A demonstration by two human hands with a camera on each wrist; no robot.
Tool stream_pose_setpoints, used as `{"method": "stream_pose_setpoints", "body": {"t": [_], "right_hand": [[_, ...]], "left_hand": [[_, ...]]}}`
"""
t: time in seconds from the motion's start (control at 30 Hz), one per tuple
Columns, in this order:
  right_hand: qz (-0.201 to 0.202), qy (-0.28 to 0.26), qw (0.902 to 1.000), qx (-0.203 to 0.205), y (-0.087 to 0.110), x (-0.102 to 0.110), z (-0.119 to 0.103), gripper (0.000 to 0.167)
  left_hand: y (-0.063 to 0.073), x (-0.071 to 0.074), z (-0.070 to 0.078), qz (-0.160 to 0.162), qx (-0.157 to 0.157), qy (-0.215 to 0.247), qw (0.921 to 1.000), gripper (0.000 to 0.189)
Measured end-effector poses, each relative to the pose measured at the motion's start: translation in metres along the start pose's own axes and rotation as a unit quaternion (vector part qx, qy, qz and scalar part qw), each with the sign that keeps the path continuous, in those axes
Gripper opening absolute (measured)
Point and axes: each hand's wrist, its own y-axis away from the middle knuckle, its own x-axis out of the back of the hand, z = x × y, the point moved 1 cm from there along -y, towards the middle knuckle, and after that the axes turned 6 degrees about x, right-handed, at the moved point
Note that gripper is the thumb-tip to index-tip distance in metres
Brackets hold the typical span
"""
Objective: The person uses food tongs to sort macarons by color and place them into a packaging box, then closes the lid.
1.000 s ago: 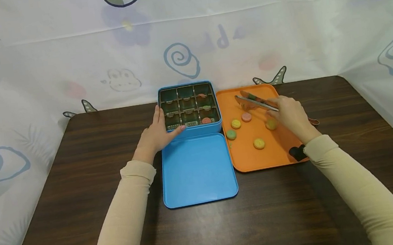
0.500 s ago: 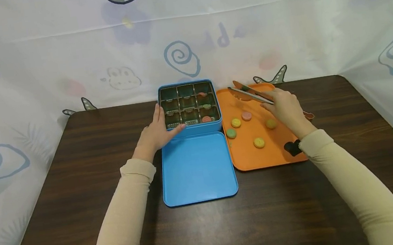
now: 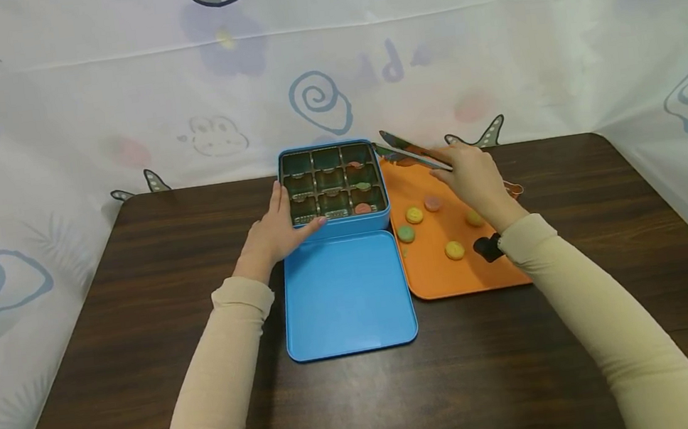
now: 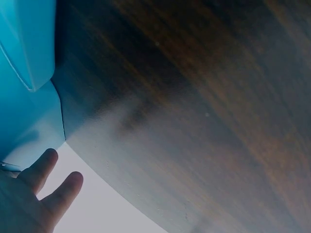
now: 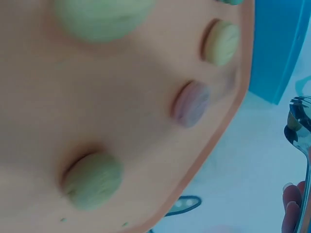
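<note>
My right hand (image 3: 474, 173) grips metal tongs (image 3: 416, 150) with spoon-and-fork ends, held over the far left of the orange tray (image 3: 436, 282), tips beside the box's back right corner. In the right wrist view a small brownish-yellow piece (image 5: 292, 121) shows between the tong ends; its kind I cannot tell. Straight fingers of my left hand (image 3: 272, 236) rest along the left side of the blue box (image 3: 352, 226), thumb on its front edge. The box has a divided insert; its right column holds pink and green macarons (image 3: 362, 208). On the tray lie a pink macaron (image 5: 191, 103), a green macaron (image 3: 406, 234) and several yellow ones.
A blue lid (image 3: 348, 296) lies flat in front of the box, against the tray's left side. All stand on a dark wood table (image 3: 368, 412), with a white patterned cloth (image 3: 176, 106) hanging behind its far edge.
My right hand has moved left with the tongs, from over the tray's back middle to the box's right back corner. My left hand stays at the box.
</note>
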Motion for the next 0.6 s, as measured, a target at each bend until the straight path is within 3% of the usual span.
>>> {"method": "stream_pose_setpoints", "body": {"t": [0.17,0.6], "right_hand": [[-0.003,0.004,0.9999,0.012,-0.013,-0.004,-0.012,0.04],[-0.032,-0.006,0.9995,-0.005,-0.045,-0.025,-0.048,0.043]], "left_hand": [[0.0,0.0,0.0,0.006,-0.003,0.0,1.0,0.11],[-0.001,-0.001,-0.001,0.016,-0.008,-0.001,0.9998,0.109]]}}
